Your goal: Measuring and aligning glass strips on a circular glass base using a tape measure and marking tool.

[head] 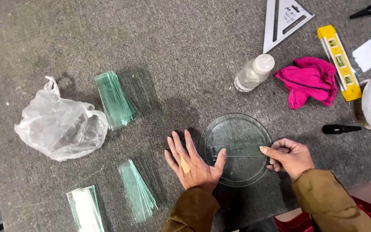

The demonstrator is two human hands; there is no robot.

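A round clear glass disc (pixel 237 129) lies flat on the grey carpeted surface. Across its middle rests a narrow clear glass strip (pixel 239 150). My left hand (pixel 191 162) lies flat beside the disc's left edge, fingers spread, its thumb tip touching the strip's left end. An adhesive bandage wraps one of its fingers. My right hand (pixel 289 157) sits at the disc's right edge, fingers curled, the forefinger tip pressing the strip's right end.
Stacks of greenish glass strips lie at the left (pixel 116 99), lower middle (pixel 138 190) and bottom left (pixel 84 209). A crumpled plastic bag (pixel 60 124), a squeeze bottle (pixel 254 72), pink cloth (pixel 309 81), yellow spirit level (pixel 339 61), metal speed square (pixel 285 19) and black marker (pixel 340 128) surround the disc.
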